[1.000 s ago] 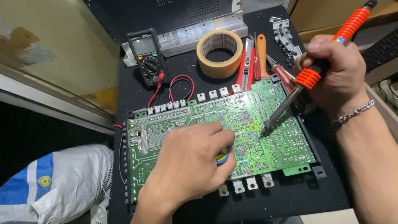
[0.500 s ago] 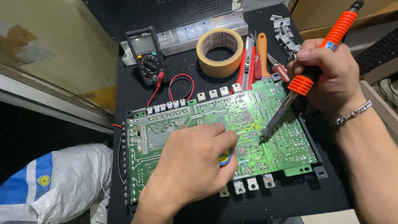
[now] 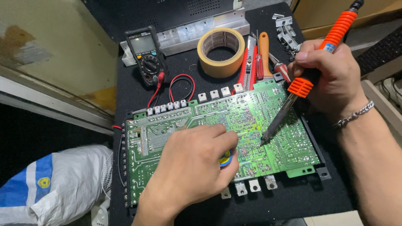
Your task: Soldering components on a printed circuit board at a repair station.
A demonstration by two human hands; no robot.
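1. Below us, a black mat (image 3: pixel 201 75) covers the bench, with a dull metal panel (image 3: pixel 50 50) along its left edge and a white and blue sack (image 3: pixel 46 188) lower down beside it.
2. Our left hand (image 3: pixel 192 167) rests palm down on the green board (image 3: pixel 251 121), fingers curled around a small blue and yellow spool (image 3: pixel 225 158) (mostly hidden, so we cannot tell how tightly).
3. Our right hand (image 3: pixel 331 79) is wrapped firmly around the orange iron (image 3: pixel 318 62), held tilted, its tip touching the board just right of the left fingertips.
4. Behind the board lie a meter (image 3: pixel 146 54) with red and black leads, a tape roll (image 3: pixel 220 51), screwdrivers (image 3: pixel 261 54) and loose metal brackets (image 3: pixel 287 29). Our left hand covers the board's lower middle.
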